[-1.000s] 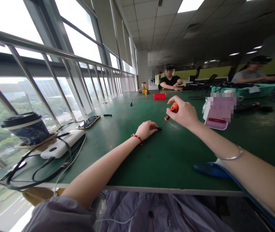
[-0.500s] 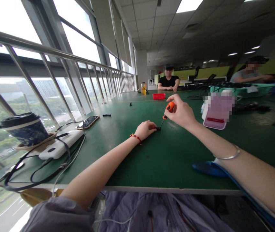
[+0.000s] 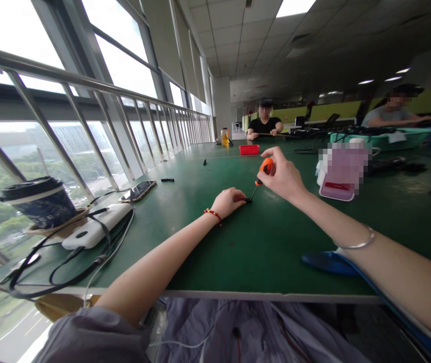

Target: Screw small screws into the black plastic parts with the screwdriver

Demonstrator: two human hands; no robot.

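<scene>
My right hand is closed round the orange handle of a small screwdriver, whose thin shaft slants down and left to the green table. Its tip meets a small black part that lies on the table. My left hand, with a red bead bracelet at the wrist, rests on the table with its fingers curled onto that black part. Most of the part is hidden under the fingers.
At the left edge stand a lidded paper cup, a white power bank with black cables and a phone. Small black parts lie farther off, a red tray beyond. A pink box stands right; two people sit at the far tables.
The screwdriver handle has swung slightly left in my right hand, standing a little steeper over the part. My left hand has stayed on the black part.
</scene>
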